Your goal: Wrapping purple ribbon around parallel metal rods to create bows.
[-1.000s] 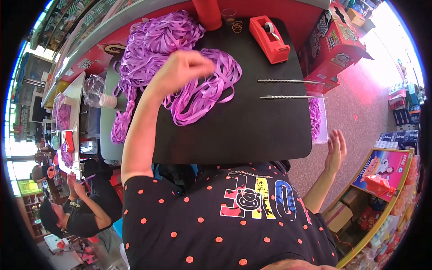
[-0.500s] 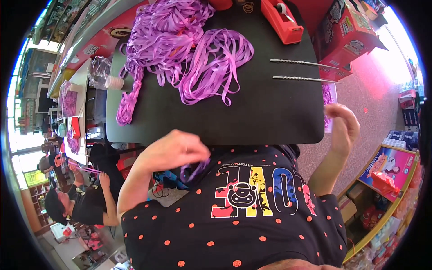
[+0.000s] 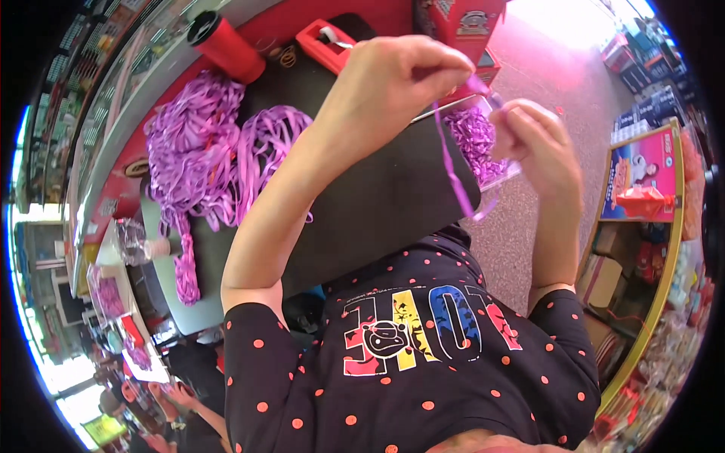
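Observation:
A purple ribbon (image 3: 454,175) is stretched between my hands above the table's right corner, with a loop hanging below. My left hand (image 3: 404,75) pinches it between thumb and fingertips. The fingers of my right hand (image 3: 538,136) are closed on the ribbon's other part, just right of the left fingertips. Below the hands, an open box (image 3: 511,175) holds many short purple ribbon pieces. On the black table (image 3: 370,204), a big heap of purple ribbon (image 3: 189,143) and a looser bundle (image 3: 268,140) lie left of my left forearm, which partly covers the bundle.
At the table's far side stand a red tumbler (image 3: 230,49) and a red tape dispenser (image 3: 321,45). A red carton (image 3: 464,30) is beyond the box. A yellow-edged shelf (image 3: 668,257) stands at right. Another person's hand (image 3: 177,396) shows at lower left.
My left hand has risen from beside my shirt, carrying the ribbon to the right. My right hand has moved in and gripped it. The view has turned, showing more of the box.

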`<state>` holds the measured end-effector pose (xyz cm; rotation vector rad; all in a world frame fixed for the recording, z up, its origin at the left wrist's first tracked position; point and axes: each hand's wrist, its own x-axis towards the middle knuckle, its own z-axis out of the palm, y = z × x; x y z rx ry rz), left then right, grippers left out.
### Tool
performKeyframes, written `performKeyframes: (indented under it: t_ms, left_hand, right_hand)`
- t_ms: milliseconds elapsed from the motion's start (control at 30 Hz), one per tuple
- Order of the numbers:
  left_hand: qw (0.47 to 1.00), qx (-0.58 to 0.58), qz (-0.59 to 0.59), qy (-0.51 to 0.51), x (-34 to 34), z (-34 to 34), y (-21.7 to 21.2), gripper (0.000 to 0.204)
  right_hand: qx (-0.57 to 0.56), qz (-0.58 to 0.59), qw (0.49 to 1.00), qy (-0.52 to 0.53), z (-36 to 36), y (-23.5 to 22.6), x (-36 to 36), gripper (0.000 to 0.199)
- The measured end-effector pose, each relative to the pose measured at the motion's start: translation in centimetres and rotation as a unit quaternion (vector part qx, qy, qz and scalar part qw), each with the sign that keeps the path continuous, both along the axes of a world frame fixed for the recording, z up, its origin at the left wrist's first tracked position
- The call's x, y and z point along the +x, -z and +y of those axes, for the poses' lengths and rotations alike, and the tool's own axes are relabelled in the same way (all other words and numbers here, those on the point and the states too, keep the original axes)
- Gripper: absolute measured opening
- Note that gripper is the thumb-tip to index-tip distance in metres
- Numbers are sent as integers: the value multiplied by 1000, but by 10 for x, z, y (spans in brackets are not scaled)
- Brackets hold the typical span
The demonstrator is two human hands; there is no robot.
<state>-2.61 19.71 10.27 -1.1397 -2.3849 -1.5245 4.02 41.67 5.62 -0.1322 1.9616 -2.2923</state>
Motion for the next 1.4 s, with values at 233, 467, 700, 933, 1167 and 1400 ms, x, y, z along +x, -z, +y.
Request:
performKeyframes:
  t_ms: [233, 467, 700, 933, 1167, 1400]
  left_hand:
    - [995, 26, 30, 97, -90, 89, 53, 18]
    - [999, -42, -1, 15, -135, 82, 121, 17]
    - [992, -121, -25, 8, -125, 40, 133, 16]
    - [979, -158, 91, -91, -111, 29, 135, 14]
    - [969, -178, 6, -171, -80, 42, 125, 16]
    - [968, -179, 14, -172, -84, 46, 139, 15]
  right_hand:
    - [277, 111, 931, 209, 74, 11, -47, 21]
    - [276, -13, 951, 137, 66, 101, -116, 24]
    - [15, -87, 996, -25, 41, 159, -134, 24]
    - [-74, -86, 994, -4, 9, 173, -124, 24]
    - [-127, -95, 987, 27, -3, 181, -117, 20]
    - [-150, -75, 985, 33, -10, 182, -111, 20]
